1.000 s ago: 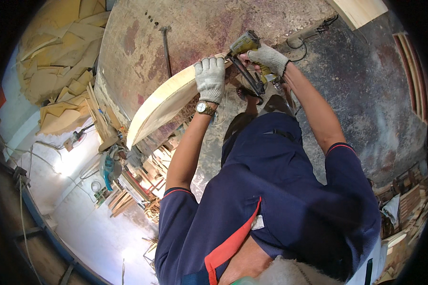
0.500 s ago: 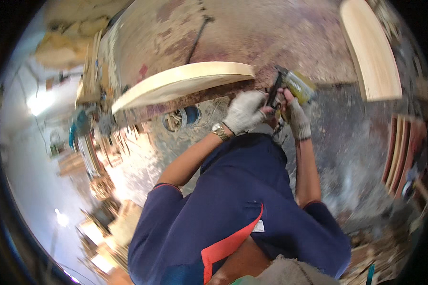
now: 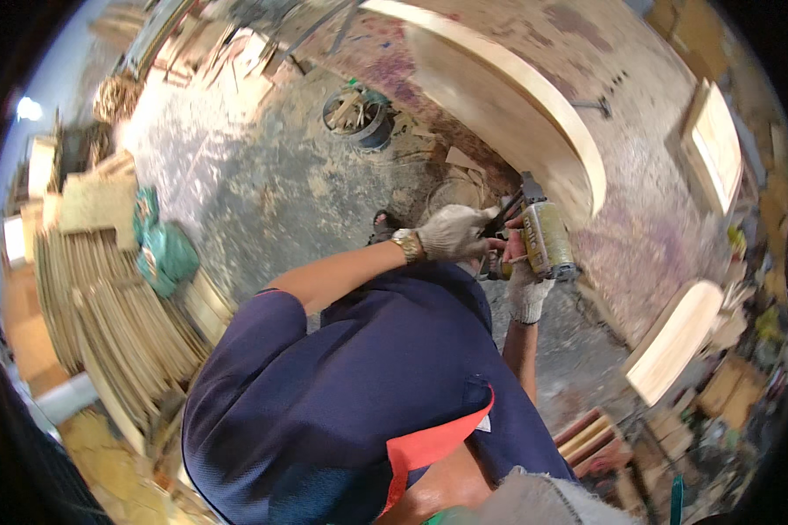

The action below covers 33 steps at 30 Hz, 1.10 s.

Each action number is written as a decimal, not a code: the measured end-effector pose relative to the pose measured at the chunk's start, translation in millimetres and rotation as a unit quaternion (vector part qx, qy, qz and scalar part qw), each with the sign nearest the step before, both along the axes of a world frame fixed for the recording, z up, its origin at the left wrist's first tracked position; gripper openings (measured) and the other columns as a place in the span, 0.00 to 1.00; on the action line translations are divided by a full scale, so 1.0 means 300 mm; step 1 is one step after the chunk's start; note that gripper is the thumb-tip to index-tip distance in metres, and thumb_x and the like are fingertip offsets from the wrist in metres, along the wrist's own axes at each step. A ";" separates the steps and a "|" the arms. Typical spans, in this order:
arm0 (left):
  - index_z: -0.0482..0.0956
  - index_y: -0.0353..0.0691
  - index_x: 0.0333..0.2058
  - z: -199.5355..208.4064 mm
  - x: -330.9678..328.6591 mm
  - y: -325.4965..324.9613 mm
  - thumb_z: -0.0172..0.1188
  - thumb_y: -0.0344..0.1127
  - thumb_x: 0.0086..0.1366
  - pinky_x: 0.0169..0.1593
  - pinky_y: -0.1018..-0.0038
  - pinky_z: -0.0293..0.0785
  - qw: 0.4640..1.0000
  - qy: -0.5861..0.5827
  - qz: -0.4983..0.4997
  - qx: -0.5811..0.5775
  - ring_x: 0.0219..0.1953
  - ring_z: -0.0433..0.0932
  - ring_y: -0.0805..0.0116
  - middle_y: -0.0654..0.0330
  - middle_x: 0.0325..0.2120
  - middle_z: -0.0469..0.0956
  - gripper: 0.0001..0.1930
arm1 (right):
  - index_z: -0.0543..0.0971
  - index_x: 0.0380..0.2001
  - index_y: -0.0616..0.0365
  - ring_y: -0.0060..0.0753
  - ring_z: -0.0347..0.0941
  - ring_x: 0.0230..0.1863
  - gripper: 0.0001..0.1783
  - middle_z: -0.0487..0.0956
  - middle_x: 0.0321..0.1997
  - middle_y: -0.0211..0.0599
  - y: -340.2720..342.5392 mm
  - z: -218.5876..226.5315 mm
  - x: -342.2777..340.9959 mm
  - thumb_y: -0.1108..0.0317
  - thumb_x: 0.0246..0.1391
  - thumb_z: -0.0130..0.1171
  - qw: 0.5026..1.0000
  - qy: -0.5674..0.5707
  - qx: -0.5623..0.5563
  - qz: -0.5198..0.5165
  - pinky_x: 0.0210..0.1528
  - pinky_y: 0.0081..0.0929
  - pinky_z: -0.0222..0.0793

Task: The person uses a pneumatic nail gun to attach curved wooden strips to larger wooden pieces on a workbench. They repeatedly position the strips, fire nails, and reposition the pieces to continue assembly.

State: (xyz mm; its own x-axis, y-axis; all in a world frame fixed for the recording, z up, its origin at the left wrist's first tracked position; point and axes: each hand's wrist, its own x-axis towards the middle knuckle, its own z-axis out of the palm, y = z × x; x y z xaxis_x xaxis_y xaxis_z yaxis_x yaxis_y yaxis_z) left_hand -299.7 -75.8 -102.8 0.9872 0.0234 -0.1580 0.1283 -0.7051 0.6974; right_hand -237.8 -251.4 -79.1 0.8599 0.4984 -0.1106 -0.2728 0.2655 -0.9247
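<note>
My right hand point(image 3: 526, 289), in a pale work glove with bare fingertips, is wrapped round a pneumatic nail gun point(image 3: 547, 238) with a yellowish-grey body and a dark nose. My left hand point(image 3: 452, 234), gloved the same way, is closed at the dark magazine side of the tool. Its fingertips are partly hidden there. Just beyond the nail gun, a large curved wooden piece point(image 3: 559, 112) stands on edge on the stained worktable point(image 3: 643, 232).
Another curved board point(image 3: 677, 341) lies at the table's right end, and a pale wooden piece point(image 3: 714, 144) farther back. A bucket of wood scraps point(image 3: 372, 136) stands on the floor. Stacked wooden strips point(image 3: 127, 337) and a green bag point(image 3: 166, 260) are at left.
The whole view has swung round, so the curved piece now slants at the upper right and more floor shows at left. Both hands stay together at the nail gun.
</note>
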 end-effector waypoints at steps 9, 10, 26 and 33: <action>0.78 0.41 0.48 -0.102 -0.589 0.529 0.64 0.49 0.67 0.43 0.49 0.76 0.992 0.045 0.104 0.046 0.40 0.82 0.41 0.44 0.34 0.80 0.20 | 0.78 0.54 0.63 0.32 0.81 0.47 0.25 0.85 0.45 0.39 0.472 -0.117 -0.088 0.63 0.57 0.73 0.932 -0.216 -0.277 0.095 0.52 0.32 0.76; 0.79 0.41 0.50 -0.097 -0.655 0.582 0.64 0.48 0.67 0.44 0.50 0.76 0.989 0.037 0.136 0.041 0.41 0.82 0.42 0.44 0.36 0.81 0.20 | 0.78 0.54 0.64 0.34 0.82 0.48 0.27 0.85 0.46 0.41 0.519 -0.140 -0.103 0.62 0.56 0.73 0.922 -0.227 -0.304 0.081 0.52 0.33 0.76; 0.77 0.40 0.43 -0.113 -0.611 1.075 0.60 0.44 0.61 0.45 0.47 0.77 0.963 0.153 0.222 0.026 0.40 0.82 0.38 0.42 0.37 0.83 0.16 | 0.83 0.48 0.61 0.46 0.84 0.45 0.26 0.86 0.42 0.48 1.048 -0.094 0.078 0.52 0.54 0.72 0.854 -0.159 -0.486 0.096 0.48 0.42 0.77; 0.77 0.40 0.48 -0.091 -0.406 1.195 0.57 0.51 0.71 0.45 0.48 0.75 0.980 0.041 0.193 0.015 0.44 0.81 0.37 0.41 0.40 0.82 0.20 | 0.81 0.50 0.58 0.50 0.82 0.51 0.30 0.85 0.49 0.48 1.232 -0.258 0.276 0.41 0.59 0.63 0.809 -0.341 -0.454 0.152 0.53 0.45 0.75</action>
State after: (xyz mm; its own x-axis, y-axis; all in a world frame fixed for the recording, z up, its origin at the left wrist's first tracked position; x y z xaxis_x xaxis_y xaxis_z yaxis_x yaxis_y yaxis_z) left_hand -421.6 282.8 -130.1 0.8876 0.3988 -0.2304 0.4449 -0.6133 0.6527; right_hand -155.0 118.0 -156.5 0.7285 0.6776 -0.1007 0.4585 -0.5915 -0.6633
